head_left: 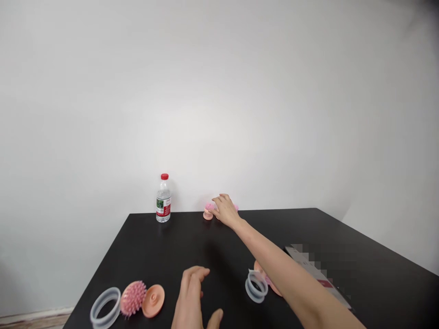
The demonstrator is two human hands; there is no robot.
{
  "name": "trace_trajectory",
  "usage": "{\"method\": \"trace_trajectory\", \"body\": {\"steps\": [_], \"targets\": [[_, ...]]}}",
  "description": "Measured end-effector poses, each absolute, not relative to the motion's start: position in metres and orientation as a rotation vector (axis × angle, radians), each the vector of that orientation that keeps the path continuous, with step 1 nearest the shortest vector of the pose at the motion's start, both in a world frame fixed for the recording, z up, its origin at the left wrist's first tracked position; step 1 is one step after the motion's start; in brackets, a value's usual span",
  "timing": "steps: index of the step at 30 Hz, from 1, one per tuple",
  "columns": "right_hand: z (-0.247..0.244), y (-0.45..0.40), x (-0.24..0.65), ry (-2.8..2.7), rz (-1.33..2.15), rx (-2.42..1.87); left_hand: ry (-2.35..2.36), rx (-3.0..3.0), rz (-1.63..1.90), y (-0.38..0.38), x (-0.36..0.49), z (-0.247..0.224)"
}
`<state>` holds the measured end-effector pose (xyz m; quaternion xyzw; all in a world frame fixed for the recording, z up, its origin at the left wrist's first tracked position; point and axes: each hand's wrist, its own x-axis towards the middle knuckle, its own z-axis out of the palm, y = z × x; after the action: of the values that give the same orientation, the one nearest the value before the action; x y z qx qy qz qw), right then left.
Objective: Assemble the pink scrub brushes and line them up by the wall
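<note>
My right hand (225,212) reaches to the far edge of the table, its fingers apart. Just left of its fingertips stands a small peach-based brush with pink bristles (208,211). Another pink piece (236,207) shows partly behind this hand; whether the hand touches it is hidden. My left hand (192,299) hovers over the near middle with thumb and fingers apart, holding nothing. To its left lie a pink bristle head (133,298), a peach disc with a central knob (153,300) and a clear ring (105,307).
A water bottle (163,201) with a red cap stands at the back left of the black table (164,251). Near my right forearm are another clear ring (256,286) and a partly covered peach piece (258,266). A flat, partly blurred panel (315,269) lies to the right.
</note>
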<state>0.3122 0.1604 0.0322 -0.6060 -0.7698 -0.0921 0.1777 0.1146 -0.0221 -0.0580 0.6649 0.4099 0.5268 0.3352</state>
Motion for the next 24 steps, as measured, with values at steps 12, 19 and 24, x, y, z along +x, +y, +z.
{"method": "trace_trajectory", "body": {"steps": [12,19,24], "targets": [[0.03,-0.039,0.401,-2.339,0.234,-1.689,1.139,1.903,1.22,-0.013,0.101,-0.055],[-0.009,-0.04,0.388,-2.502,0.197,-1.514,1.153,1.924,1.121,-0.012,0.104,-0.054],[-0.008,-0.04,0.342,-2.279,0.321,-1.512,1.101,1.886,0.977,-0.015,0.106,-0.05]]}}
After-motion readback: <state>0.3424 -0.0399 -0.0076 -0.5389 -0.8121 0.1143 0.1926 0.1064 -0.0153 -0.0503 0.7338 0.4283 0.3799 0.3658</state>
